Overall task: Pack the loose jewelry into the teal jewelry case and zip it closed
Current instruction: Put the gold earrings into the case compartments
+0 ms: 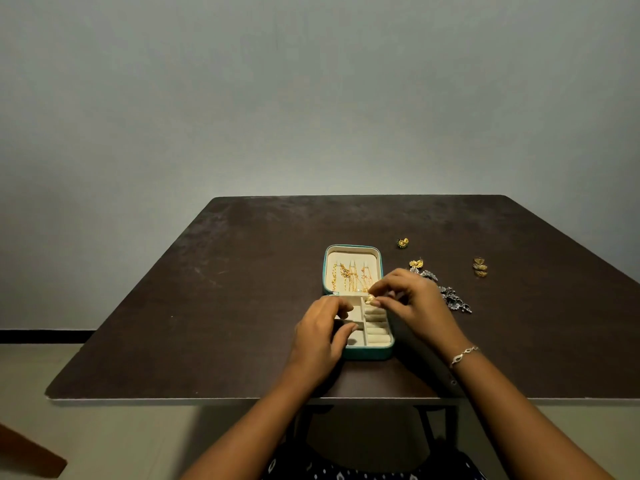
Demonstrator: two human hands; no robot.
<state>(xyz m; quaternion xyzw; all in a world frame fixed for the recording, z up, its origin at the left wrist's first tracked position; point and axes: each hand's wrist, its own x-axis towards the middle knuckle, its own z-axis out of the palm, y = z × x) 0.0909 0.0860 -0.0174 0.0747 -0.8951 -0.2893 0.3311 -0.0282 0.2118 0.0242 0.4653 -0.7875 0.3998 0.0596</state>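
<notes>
On dark table [207, 289], left hand [320, 336] grips open teal case [370, 355], right hand [412, 299] pinches gold piece [370, 299]

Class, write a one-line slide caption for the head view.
Right hand pinches a gold piece over the open case held by the left hand; loose jewelry beside it.

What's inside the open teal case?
In the teal case, gold chains lie in the lid; ring rolls line the base's right side. The right hand pinches a small gold piece above them. The left hand hides most left compartments.
</notes>
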